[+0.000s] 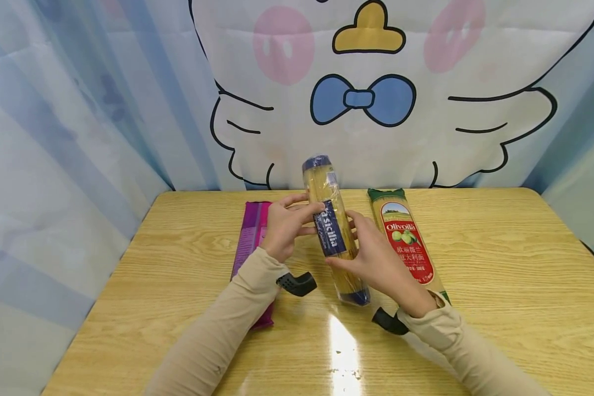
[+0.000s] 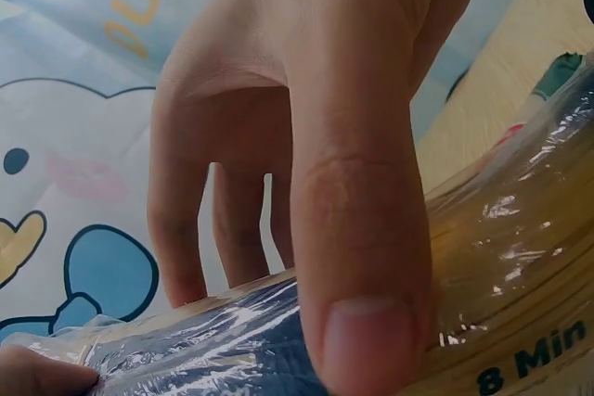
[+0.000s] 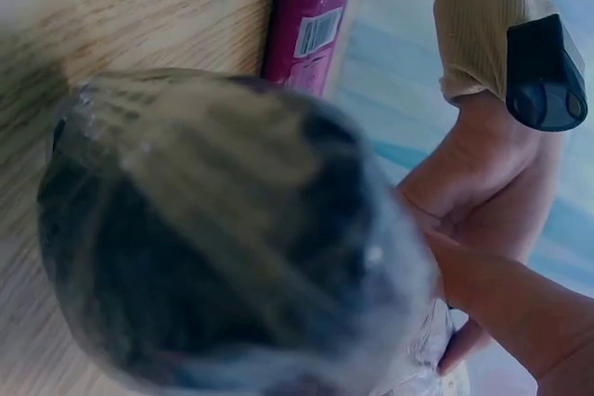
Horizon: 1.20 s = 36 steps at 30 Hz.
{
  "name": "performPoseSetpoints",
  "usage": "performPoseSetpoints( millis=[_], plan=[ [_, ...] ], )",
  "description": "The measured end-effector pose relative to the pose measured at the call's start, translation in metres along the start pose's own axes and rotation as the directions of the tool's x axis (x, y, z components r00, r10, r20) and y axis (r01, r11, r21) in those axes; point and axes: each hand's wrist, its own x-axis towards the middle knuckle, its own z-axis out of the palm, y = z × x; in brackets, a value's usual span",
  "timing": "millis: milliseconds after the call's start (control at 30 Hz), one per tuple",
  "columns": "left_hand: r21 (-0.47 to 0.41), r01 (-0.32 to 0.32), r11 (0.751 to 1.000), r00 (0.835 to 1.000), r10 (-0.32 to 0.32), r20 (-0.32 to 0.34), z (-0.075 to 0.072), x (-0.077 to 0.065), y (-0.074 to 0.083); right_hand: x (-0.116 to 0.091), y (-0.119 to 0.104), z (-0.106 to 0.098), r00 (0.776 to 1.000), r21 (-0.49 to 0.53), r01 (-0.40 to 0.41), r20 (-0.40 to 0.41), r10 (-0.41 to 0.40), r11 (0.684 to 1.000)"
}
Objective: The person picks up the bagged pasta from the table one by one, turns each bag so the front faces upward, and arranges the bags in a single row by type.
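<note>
Both hands hold a clear-wrapped pack of spaghetti [image 1: 333, 234] with dark blue ends and a blue label, tilted above the table. My left hand [image 1: 286, 224] grips its upper left side, thumb over the label and the other fingers partly hidden behind. Lower on the right side, my right hand [image 1: 378, 256] grips it with the thumb across the front. In the left wrist view the left thumb [image 2: 367, 229] presses on the wrapper [image 2: 501, 266] near "8 Min" print. The pack's blurred end [image 3: 223, 238] fills much of the right wrist view.
A purple packet [image 1: 251, 236] lies on the wooden table [image 1: 178, 275] to the left, partly under the left forearm. To the right lies an Olivoilà pasta pack [image 1: 408, 242] with a green top, partly behind the right hand. A cartoon-printed curtain [image 1: 361, 148] hangs behind the table.
</note>
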Motion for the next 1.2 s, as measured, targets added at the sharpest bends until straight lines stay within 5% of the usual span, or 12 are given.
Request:
performPoseSetpoints(
  millis=[567,867,1200],
  plan=[
    [0.109,-0.068,0.992,0.998,0.066,0.021,-0.002,-0.002,0.002,0.001,0.009,0.008,0.999,0.213,0.045,-0.028,-0.04,0.976],
    [0.118,-0.093,0.989,0.995,0.088,0.05,-0.006,-0.003,0.004,0.004,0.011,0.004,1.0,0.364,-0.02,0.01,0.018,0.931],
    [0.098,-0.111,0.989,0.983,0.095,0.156,-0.013,0.003,-0.004,0.007,0.011,-0.004,0.995,0.469,-0.093,0.077,0.065,0.878]
  ],
)
